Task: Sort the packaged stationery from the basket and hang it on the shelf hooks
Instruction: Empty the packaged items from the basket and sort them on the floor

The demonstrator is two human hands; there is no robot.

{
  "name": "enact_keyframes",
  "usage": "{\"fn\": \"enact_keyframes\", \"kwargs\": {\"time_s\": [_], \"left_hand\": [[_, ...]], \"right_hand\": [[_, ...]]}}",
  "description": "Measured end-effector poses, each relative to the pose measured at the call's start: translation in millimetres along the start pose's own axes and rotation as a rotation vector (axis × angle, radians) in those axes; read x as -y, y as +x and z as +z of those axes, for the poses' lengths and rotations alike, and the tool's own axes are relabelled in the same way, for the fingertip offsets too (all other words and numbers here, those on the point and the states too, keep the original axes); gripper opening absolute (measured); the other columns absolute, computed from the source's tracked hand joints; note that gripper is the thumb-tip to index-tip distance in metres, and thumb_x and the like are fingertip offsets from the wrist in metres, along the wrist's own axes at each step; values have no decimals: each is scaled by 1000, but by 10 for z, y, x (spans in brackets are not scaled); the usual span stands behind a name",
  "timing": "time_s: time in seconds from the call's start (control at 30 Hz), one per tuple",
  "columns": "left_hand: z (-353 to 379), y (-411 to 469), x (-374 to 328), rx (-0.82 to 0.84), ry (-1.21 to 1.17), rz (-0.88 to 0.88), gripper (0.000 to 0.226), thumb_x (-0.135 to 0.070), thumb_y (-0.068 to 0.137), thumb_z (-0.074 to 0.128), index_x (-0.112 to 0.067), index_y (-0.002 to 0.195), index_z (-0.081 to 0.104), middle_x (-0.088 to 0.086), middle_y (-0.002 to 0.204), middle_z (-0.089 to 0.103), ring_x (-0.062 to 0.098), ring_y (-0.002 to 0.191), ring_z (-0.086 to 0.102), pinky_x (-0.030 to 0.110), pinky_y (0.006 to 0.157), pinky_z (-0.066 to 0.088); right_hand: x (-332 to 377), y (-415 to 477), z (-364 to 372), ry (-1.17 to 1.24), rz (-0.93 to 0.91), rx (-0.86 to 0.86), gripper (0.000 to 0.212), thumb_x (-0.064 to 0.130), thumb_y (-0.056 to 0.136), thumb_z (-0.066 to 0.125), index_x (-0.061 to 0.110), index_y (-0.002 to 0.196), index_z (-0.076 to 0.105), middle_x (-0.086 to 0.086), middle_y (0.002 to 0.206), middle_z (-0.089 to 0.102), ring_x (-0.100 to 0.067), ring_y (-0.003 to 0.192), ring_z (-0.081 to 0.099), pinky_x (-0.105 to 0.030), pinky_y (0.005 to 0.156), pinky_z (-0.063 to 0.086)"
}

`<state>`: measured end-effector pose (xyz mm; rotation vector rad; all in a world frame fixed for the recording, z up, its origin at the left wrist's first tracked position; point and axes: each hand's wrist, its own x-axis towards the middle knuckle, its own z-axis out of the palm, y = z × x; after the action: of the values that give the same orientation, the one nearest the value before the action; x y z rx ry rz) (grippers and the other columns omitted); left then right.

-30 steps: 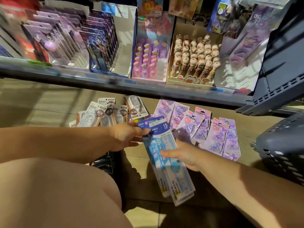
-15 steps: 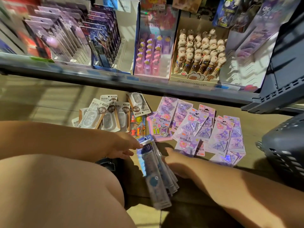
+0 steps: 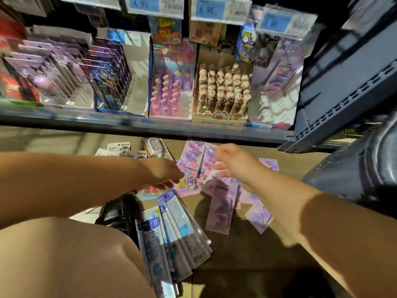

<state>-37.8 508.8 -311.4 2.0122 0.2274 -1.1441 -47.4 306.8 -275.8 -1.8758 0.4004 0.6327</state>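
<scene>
Several blue ruler packs [image 3: 171,231] lie fanned on the floor by my knee. Beyond them sit purple character packs [image 3: 193,155] and a pink pack [image 3: 189,183]. My right hand [image 3: 234,166] reaches over the purple group, its fingers curled on blurred purple packs [image 3: 221,203] that hang below it. My left hand [image 3: 163,175] hovers palm down over the pink pack with fingers apart and nothing in it. White-and-grey tape packs [image 3: 120,148] lie at the back left, partly hidden by my left arm.
The dark plastic basket [image 3: 354,175] stands at the right. A low shelf edge [image 3: 150,125] runs across above the floor, carrying boxes of pens [image 3: 223,91] and carded sets [image 3: 64,78]. Price tags [image 3: 154,5] hang above. A black object [image 3: 116,214] lies by my knee.
Both hands have let go of the blue ruler packs, which now lie on the floor. The hands have moved forward to the pink and purple packs; the view has tilted up.
</scene>
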Motion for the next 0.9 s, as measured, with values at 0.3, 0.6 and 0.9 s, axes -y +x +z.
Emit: {"fn": "enact_keyframes", "kwargs": {"time_s": [0.3,0.6,0.9], "left_hand": [[481,-389,-2072,-69,19,456,28,-32,104,40,-10,102,57,2,84,59,14,67,49,22,59,39],[1938,-645,-3012,-111,-76,588,71,-57,95,47,-2,138,35,18,142,46,36,128,46,35,100,36],[2216,-452,-3112,-248,-99,659,60,-50,91,59,-5,127,43,16,128,54,37,113,53,44,98,44]], "right_hand": [[985,-777,-1546,160,-361,-498,15,19,97,44,20,87,55,1,79,53,-12,59,44,-23,49,33],[405,-1133,-2697,-68,-294,-838,20,22,93,44,13,79,56,-6,77,55,-21,63,46,-35,60,38],[-748,-1405,-3394,-240,-36,-768,24,34,97,45,18,78,48,-3,68,51,-16,55,47,-27,61,37]]}}
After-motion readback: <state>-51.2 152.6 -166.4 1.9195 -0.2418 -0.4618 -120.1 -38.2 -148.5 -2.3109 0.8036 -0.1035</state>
